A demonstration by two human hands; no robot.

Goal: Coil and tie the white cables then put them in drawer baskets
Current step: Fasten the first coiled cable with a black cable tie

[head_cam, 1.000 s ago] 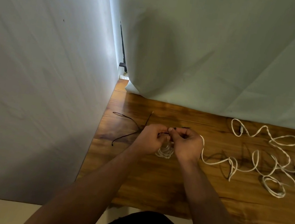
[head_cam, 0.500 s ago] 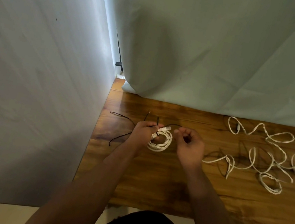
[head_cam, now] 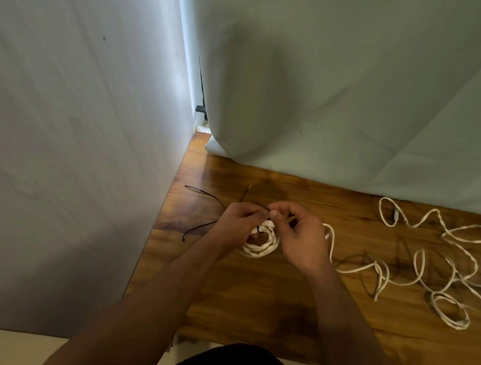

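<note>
A coiled white cable hangs just above the wooden table, between my two hands. My left hand holds the coil and pinches a thin black tie at its top. My right hand meets it fingertip to fingertip and pinches the same black tie. Several loose white cables lie tangled on the table to the right; one strand runs up beside my right hand. No drawer baskets are in view.
Loose black ties lie on the table left of my hands. Pale fabric hangs along the table's back edge and a white wall closes the left side. The table's near edge is at my body.
My right hand, apart from the coil half a second ago, has come back to the left hand and now pinches the tie. The coil stays in my left hand.
</note>
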